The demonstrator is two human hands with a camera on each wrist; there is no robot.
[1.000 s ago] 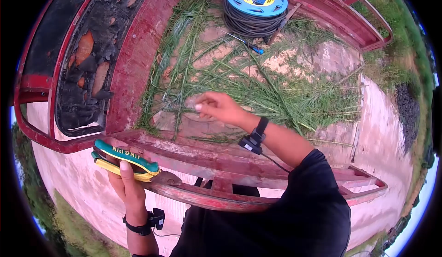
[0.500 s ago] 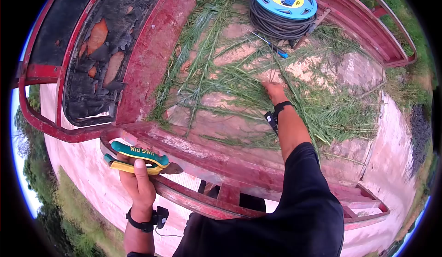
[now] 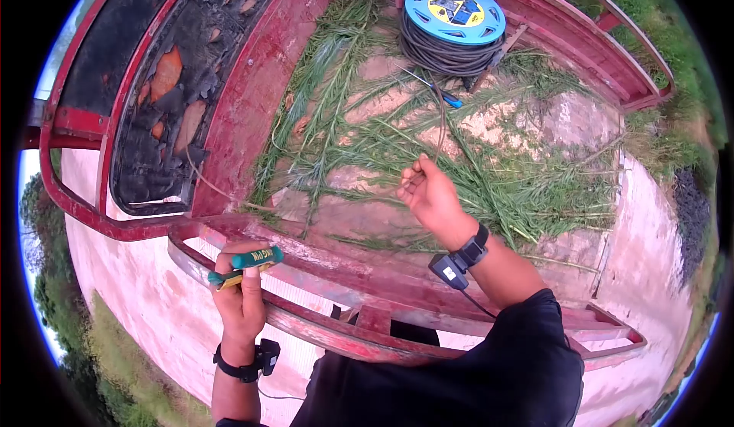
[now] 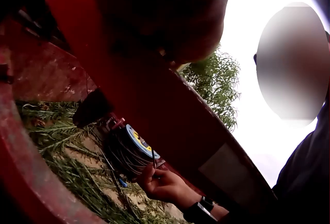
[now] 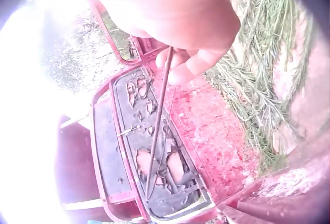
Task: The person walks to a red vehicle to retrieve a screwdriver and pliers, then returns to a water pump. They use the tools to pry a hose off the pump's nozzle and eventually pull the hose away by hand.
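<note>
In the head view my left hand [image 3: 243, 308] grips a tool with green and yellow handles [image 3: 258, 257] above the red side rail; its far end is hidden. In the left wrist view that hand [image 4: 165, 18] is a dark shape. My right hand [image 3: 437, 201], over the truck bed, pinches a thin brown cord [image 3: 442, 117] between thumb and fingers. Part of the cord runs up toward the cable reel [image 3: 455, 14]. From the right wrist view, the cord [image 5: 160, 115] hangs from my right hand [image 5: 180, 23] past the torn black padding.
Cut green stems [image 3: 489, 190] lie across the bed, with a blue-handled screwdriver [image 3: 451, 100] near the reel. Torn black padding [image 3: 164, 98] stands at the left in a red frame. The red side rail [image 3: 321, 327] runs between my body and the bed.
My right hand has come back from the stems toward my body, with the cord now visible at its fingers. The tool in my left hand has turned, showing less of its length.
</note>
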